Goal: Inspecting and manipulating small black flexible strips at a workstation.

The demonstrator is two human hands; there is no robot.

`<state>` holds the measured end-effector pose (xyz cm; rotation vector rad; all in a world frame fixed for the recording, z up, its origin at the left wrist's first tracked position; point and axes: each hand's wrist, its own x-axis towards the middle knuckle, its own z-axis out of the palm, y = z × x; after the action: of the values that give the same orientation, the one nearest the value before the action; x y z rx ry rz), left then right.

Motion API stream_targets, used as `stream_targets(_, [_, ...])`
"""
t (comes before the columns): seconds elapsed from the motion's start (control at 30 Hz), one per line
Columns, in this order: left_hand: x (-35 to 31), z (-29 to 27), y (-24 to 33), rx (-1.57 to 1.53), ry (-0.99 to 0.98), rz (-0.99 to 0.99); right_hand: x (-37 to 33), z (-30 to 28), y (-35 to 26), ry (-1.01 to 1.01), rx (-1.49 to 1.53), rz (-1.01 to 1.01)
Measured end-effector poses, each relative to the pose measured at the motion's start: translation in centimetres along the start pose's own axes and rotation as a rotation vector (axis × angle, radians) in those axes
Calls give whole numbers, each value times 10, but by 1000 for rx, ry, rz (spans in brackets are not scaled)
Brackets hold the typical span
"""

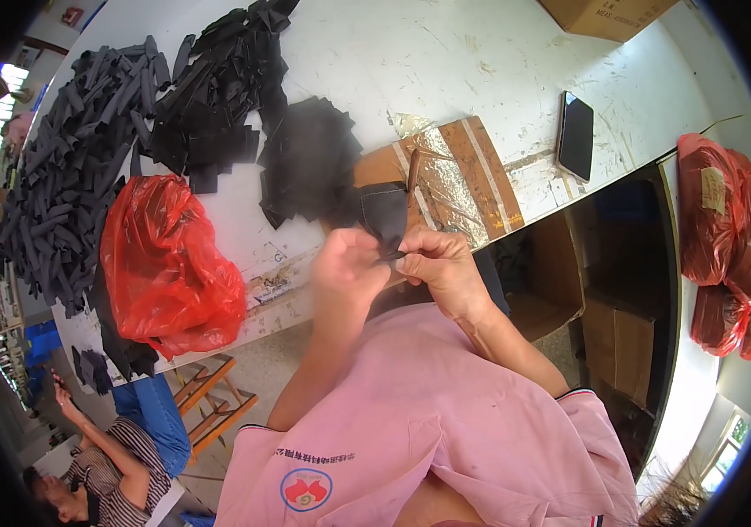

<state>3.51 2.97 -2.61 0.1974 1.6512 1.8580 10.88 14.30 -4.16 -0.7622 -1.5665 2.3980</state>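
Fingers of your right hand (446,270) pinched the lower end of a black fabric piece (384,211), while your left hand (345,263) curled close to it, too blurred to tell whether it gripped. That piece was at the worktop's (375,53) near edge, its top just beside a brown board (488,167), perhaps held close to you so that small details showed clearly. Stacked black pieces (309,158) lay just beyond your left hand, seemingly for easy reach, and a red plastic bag (164,263) sat farther left by the near edge.
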Motion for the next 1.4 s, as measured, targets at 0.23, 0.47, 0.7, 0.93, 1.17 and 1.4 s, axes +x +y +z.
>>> stream_targets(0.23, [8, 13, -9, 530, 266, 617, 3, -3, -7, -223, 453, 268])
stream_targets(0.47, [8, 9, -1, 299, 156, 349, 3, -1, -6, -167, 168, 105])
stream_targets(0.7, [-8, 2, 29, -617, -455, -209, -8, -3, -14, -259, 290, -15])
stream_targets(0.93, [-16, 22, 20, -50, -135, 196, -1, -7, -38, -110, -321, -575])
stream_targets(1.17, [-17, 38, 20, 71, 19, 549, -9, 0, -57, -34, -504, -657])
stream_targets(1.4, [-14, 31, 36, -87, 2, 372, -11, 12, -74, 44, -555, -627])
